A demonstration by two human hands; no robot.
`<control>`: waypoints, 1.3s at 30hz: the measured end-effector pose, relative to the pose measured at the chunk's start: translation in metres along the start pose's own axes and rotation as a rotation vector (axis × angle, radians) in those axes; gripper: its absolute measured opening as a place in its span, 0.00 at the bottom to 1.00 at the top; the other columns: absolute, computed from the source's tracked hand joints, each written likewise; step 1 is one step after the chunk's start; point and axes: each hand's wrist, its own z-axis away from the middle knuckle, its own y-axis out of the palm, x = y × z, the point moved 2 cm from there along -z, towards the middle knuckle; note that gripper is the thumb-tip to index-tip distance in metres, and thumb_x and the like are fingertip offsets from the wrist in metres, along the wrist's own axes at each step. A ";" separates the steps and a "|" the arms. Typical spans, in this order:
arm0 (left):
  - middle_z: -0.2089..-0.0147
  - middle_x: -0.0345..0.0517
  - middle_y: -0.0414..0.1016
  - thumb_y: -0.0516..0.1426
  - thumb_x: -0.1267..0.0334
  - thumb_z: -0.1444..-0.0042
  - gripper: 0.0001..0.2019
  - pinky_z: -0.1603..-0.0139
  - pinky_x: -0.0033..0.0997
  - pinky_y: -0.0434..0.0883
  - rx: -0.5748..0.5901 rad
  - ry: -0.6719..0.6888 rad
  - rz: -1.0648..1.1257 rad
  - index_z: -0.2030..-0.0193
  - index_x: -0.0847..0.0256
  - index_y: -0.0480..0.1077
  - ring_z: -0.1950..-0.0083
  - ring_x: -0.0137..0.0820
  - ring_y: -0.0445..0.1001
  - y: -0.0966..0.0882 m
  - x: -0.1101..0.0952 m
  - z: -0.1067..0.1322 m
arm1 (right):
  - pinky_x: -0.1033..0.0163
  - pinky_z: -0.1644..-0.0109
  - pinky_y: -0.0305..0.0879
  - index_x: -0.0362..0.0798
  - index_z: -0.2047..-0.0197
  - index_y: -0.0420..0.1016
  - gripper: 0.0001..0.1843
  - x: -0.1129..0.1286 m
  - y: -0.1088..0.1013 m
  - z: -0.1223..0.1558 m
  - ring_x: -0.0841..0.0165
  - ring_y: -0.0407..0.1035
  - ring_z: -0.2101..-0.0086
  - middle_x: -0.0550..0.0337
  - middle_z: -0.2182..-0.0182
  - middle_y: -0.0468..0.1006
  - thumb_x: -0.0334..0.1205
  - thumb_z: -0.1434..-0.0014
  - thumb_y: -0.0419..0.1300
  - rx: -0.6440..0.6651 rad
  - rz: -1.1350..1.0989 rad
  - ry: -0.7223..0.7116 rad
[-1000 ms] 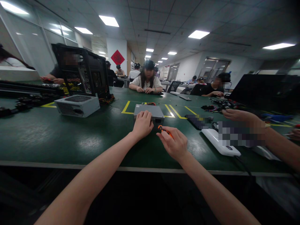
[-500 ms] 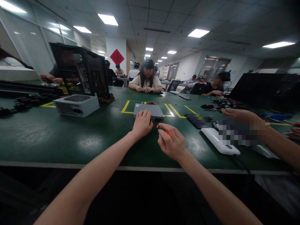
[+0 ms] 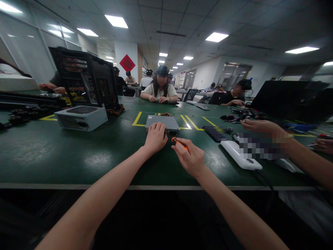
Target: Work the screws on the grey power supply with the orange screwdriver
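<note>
A grey metal power supply box [image 3: 163, 122] lies on the green table [image 3: 52, 152] just in front of me. My left hand [image 3: 155, 137] rests on its near left corner, fingers curled down over the edge. My right hand [image 3: 189, 158] is closed around an orange-and-black screwdriver [image 3: 178, 142], whose tip points at the near face of the box. The tip itself is hidden by the handle and my fingers.
A second power supply [image 3: 80, 117] and an open black computer case [image 3: 84, 78] stand at the left. A co-worker's arm [image 3: 293, 152] reaches in from the right over a white device [image 3: 240, 154]. Cables and tools [image 3: 240, 115] lie far right. Other people sit across the table.
My right hand with the screwdriver has moved slightly left and closer to the box. The view has shifted a little; my left hand stays on the box.
</note>
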 end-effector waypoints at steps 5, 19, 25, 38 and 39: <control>0.56 0.50 0.63 0.49 0.65 0.48 0.10 0.52 0.40 0.59 -0.002 0.006 -0.003 0.58 0.61 0.61 0.53 0.40 0.59 -0.002 0.000 0.000 | 0.66 0.61 0.63 0.49 0.54 0.60 0.16 0.000 0.000 0.000 0.68 0.68 0.59 0.52 0.57 0.72 0.32 0.47 0.56 0.007 -0.013 0.012; 0.57 0.50 0.63 0.50 0.65 0.48 0.10 0.53 0.39 0.59 -0.008 0.007 -0.001 0.58 0.62 0.61 0.53 0.39 0.59 -0.001 0.000 0.000 | 0.61 0.60 0.65 0.48 0.54 0.62 0.17 0.001 -0.001 0.000 0.65 0.66 0.59 0.47 0.54 0.68 0.31 0.48 0.55 0.006 -0.049 -0.041; 0.56 0.50 0.63 0.50 0.65 0.48 0.11 0.52 0.39 0.59 0.001 0.009 -0.017 0.57 0.62 0.61 0.53 0.40 0.59 -0.003 0.000 0.001 | 0.69 0.65 0.66 0.47 0.61 0.66 0.08 0.001 -0.002 0.003 0.70 0.70 0.63 0.52 0.60 0.72 0.32 0.46 0.54 0.029 -0.162 -0.053; 0.56 0.50 0.63 0.50 0.65 0.48 0.10 0.52 0.39 0.59 -0.019 0.014 -0.014 0.58 0.62 0.61 0.53 0.40 0.59 -0.001 0.001 0.001 | 0.67 0.64 0.68 0.47 0.59 0.66 0.11 0.000 -0.007 0.000 0.70 0.71 0.63 0.52 0.60 0.74 0.32 0.47 0.57 -0.034 -0.219 0.041; 0.56 0.50 0.63 0.50 0.65 0.48 0.10 0.52 0.39 0.59 -0.024 0.018 -0.016 0.58 0.62 0.61 0.53 0.40 0.59 -0.001 0.001 0.001 | 0.67 0.65 0.68 0.46 0.58 0.66 0.11 0.001 -0.007 -0.001 0.70 0.71 0.63 0.51 0.60 0.74 0.32 0.47 0.56 -0.015 -0.233 0.026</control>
